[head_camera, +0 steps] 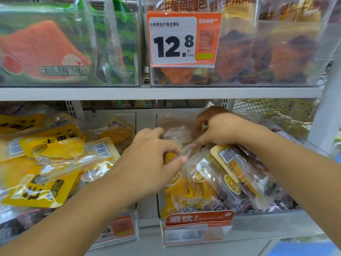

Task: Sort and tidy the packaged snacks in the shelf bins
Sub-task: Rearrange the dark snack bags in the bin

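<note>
Two clear bins stand on the lower shelf. The right bin [258, 224] holds several clear packs of dried fruit [217, 180], orange and dark. My left hand [147, 163] hovers over its near left corner, thumb and fingers pinching the clear edge of a pack [188, 150]. Farther back in the same bin, my right hand [215, 126] curls its fingers around a blurred clear pack [175, 132]. The left bin [132, 231] is piled with yellow mango packs [53, 145] that spill over its top.
The upper shelf [166, 93] carries clear bins of watermelon toast [46, 50] and croissant packs [276, 52], with an orange 12.8 price tag [182, 39]. An orange label holder [199, 228] fronts the right bin. A wire mesh panel [267, 111] and a white upright [328, 108] close off the right side.
</note>
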Demonstrator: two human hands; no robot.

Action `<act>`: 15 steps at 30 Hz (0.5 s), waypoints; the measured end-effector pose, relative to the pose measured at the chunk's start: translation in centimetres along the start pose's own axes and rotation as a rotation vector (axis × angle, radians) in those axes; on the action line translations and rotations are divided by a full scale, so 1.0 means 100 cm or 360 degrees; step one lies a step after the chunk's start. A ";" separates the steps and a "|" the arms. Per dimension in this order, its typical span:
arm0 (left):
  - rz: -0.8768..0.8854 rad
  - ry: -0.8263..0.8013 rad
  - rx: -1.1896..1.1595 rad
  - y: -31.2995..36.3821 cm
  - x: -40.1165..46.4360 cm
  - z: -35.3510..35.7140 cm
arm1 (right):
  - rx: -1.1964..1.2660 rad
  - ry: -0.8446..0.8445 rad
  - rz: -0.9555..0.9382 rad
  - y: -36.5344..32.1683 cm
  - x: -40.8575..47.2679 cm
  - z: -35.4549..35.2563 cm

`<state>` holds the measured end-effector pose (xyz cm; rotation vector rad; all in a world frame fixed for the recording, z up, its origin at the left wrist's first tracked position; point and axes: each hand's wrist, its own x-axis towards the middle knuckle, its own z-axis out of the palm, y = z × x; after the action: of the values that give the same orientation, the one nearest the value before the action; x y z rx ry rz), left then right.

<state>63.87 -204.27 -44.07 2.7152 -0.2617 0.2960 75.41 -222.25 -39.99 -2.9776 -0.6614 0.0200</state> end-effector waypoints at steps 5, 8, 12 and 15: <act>-0.0014 -0.0066 0.0061 0.001 0.011 -0.002 | 0.0105 -0.0235 0.0194 0.004 0.008 -0.002; 0.0006 -0.0065 0.0088 0.001 0.012 -0.001 | 0.0172 -0.0348 0.0213 0.007 0.012 -0.001; 0.0007 -0.0108 0.0111 0.002 0.009 -0.004 | 0.0220 -0.0339 0.0072 -0.001 0.014 0.005; -0.0012 -0.0131 0.0056 0.000 0.008 -0.006 | 0.0152 -0.0213 -0.0029 -0.005 0.016 0.011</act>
<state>64.56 -204.15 -43.37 2.7663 -0.2716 0.1888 76.62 -221.03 -41.07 -2.8969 -0.6814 0.2443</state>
